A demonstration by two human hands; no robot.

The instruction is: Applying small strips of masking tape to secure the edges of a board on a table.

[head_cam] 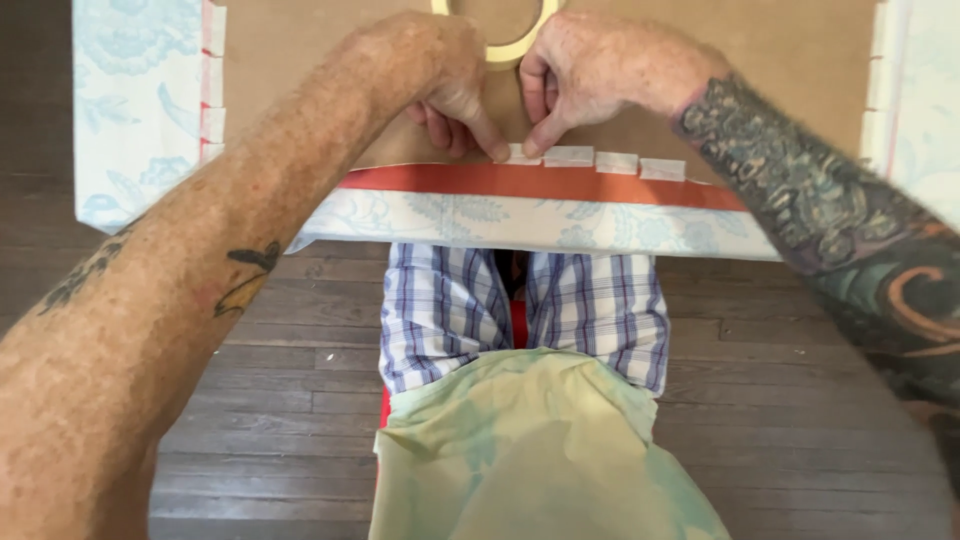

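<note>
Item one: my left hand point(445, 85), fingers curled, index tip pressed down on the leftmost tape piece point(520, 154) at the near edge of the brown backing board point(700, 60); the grip is narrow, pinched down on that piece.

Item two: my right hand point(590, 70), likewise curled, its fingertip meeting the left one on the same tape piece; a narrow grip, bearing on the tape rather than lifting it.

Item three: a row of short masking-tape pieces point(617, 162) running right from my fingertips, laid just along the board's near edge where the fabric folds over.

Item four: floral fabric point(520, 222), pale blue on white, with an orange-red band point(540, 184) just beyond it, wrapped along the near edge. The same fabric shows at far left point(130, 100) (with its own column of tape pieces point(212, 90)) and at far right.

Item five: a roll of masking tape point(505, 48), partly hidden behind my hands, on the board.

Item six: dark wooden floor point(780, 400) below, with my plaid shirt point(450, 310) and pale green cloth point(530, 450) nearest me.
</note>
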